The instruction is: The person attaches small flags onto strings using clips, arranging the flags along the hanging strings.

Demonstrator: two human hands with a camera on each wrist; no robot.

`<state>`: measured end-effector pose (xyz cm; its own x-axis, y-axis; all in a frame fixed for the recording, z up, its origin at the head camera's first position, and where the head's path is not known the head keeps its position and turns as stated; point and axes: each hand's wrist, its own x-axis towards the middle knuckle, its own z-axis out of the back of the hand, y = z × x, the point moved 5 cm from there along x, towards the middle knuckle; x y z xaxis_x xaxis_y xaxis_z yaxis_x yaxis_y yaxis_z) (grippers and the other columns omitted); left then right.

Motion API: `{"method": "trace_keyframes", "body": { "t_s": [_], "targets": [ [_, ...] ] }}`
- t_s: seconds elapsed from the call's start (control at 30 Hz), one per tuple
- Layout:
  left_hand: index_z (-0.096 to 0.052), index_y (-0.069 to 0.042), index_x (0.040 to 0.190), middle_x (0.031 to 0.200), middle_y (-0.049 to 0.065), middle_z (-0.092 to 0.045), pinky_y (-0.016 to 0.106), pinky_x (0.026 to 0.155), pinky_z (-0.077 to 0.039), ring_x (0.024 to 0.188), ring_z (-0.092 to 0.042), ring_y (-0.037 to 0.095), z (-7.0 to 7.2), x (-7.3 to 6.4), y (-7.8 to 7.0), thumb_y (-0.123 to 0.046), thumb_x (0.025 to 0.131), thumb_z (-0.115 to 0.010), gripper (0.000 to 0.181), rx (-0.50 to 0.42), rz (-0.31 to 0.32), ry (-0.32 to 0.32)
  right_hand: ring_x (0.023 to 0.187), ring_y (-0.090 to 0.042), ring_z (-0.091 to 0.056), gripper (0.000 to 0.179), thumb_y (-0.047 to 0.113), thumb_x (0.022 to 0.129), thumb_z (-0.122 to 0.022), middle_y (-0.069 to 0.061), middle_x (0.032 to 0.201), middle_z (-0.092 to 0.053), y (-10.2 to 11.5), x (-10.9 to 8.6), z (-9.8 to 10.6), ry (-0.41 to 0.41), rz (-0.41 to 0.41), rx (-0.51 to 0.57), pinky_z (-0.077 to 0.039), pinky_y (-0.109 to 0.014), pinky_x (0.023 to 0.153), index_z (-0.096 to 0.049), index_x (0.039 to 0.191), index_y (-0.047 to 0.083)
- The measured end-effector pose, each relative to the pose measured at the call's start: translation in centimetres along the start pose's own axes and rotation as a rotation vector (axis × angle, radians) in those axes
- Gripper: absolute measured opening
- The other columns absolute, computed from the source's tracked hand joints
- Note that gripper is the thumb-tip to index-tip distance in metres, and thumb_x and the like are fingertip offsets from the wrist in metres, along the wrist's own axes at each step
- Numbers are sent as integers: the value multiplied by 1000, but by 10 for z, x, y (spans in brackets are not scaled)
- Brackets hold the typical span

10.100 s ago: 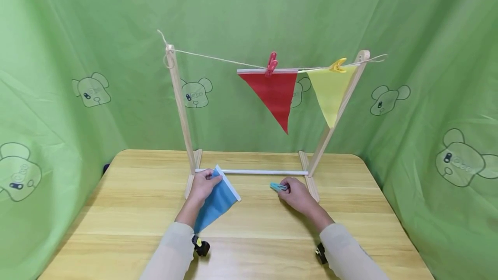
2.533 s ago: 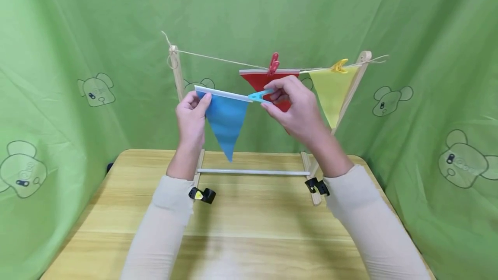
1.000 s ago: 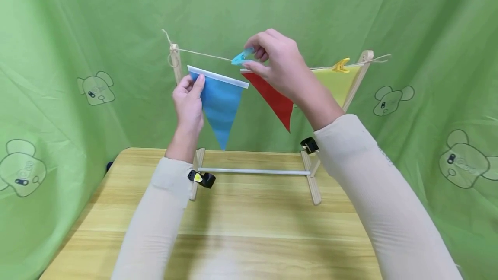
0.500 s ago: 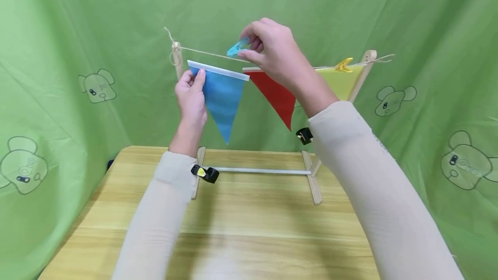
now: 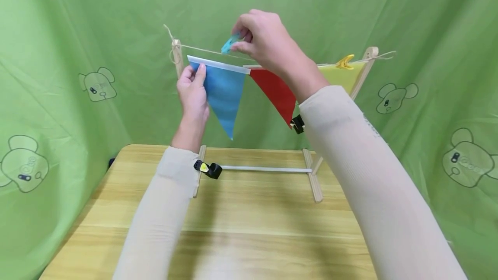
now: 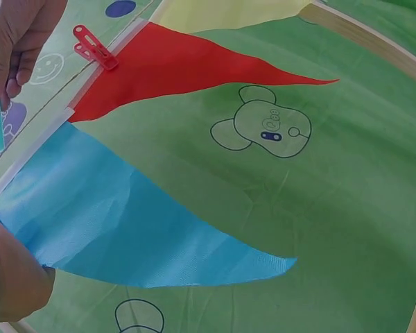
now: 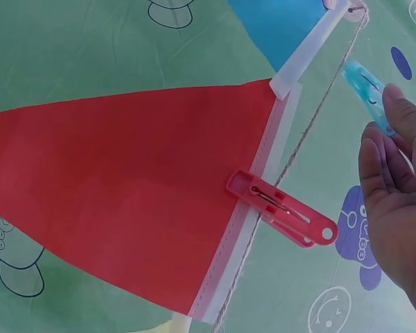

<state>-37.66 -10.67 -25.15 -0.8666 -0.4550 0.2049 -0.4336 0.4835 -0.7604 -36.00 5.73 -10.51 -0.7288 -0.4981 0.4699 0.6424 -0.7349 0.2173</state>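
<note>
A blue triangular flag [image 5: 223,92] with a white top band hangs from my left hand [image 5: 193,92], whose thumb and fingers pinch its upper left corner. The band lies just below the string [image 5: 202,49] in the head view. My right hand [image 5: 264,40] pinches a light blue clothespin [image 5: 230,43] above the string; in the right wrist view the clothespin [image 7: 367,94] is apart from the string. A red flag [image 5: 274,92] hangs from the string by a red clothespin [image 7: 284,208]. The blue band's right end overlaps the red flag's left corner.
A yellow flag [image 5: 342,79] hangs at the right under a yellow clothespin [image 5: 344,62]. Two wooden posts [image 5: 176,57] hold the string, joined low down by a white rod [image 5: 268,169]. The frame stands on a wooden table [image 5: 249,219] before a green curtain [image 5: 128,46].
Ten seconds ago the flag and clothespin were low over the table. Both hands have since lifted them to the string. In the last second both rose slightly, the clothespin also moving left.
</note>
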Motion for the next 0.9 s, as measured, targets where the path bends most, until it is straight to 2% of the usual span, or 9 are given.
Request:
{"method": "trace_keyframes", "body": {
  "t_s": [0.2, 0.4, 0.57, 0.9],
  "targets": [
    [-72, -4, 103, 94, 3, -64, 27, 92, -53, 91, -59, 14, 1, 1, 0, -7, 100, -66, 8, -15, 6, -28, 97, -17, -61, 32, 25, 94, -76, -8, 110, -65, -1, 4, -3, 34, -15, -7, -52, -23, 90, -72, 116, 2],
    [-72, -5, 104, 97, 4, -64, 28, 95, -53, 94, -59, 14, 1, 0, 0, -9, 101, -66, 9, 0, -1, -20, 97, -17, -61, 31, 26, 94, -76, -7, 110, -67, -3, 5, -5, 48, -45, -18, -53, -23, 90, -74, 116, 4],
    [-71, -5, 100, 93, 3, -63, 27, 90, -52, 90, -58, 14, -1, 1, -2, -9, 100, -66, 6, -4, -13, -21, 96, -16, -62, 30, 26, 94, -75, -6, 109, -69, -3, 6, -6, 54, -54, -16, -53, -23, 89, -74, 115, 5],
    [-72, -2, 103, 92, 3, -63, 26, 87, -53, 89, -58, 13, -8, 3, 2, -7, 100, -66, 8, -24, 5, -22, 93, -16, -63, 27, 25, 95, -75, -6, 106, -71, -3, 5, -9, 48, -56, -15, -53, -22, 86, -76, 112, 5]
  ]
}}
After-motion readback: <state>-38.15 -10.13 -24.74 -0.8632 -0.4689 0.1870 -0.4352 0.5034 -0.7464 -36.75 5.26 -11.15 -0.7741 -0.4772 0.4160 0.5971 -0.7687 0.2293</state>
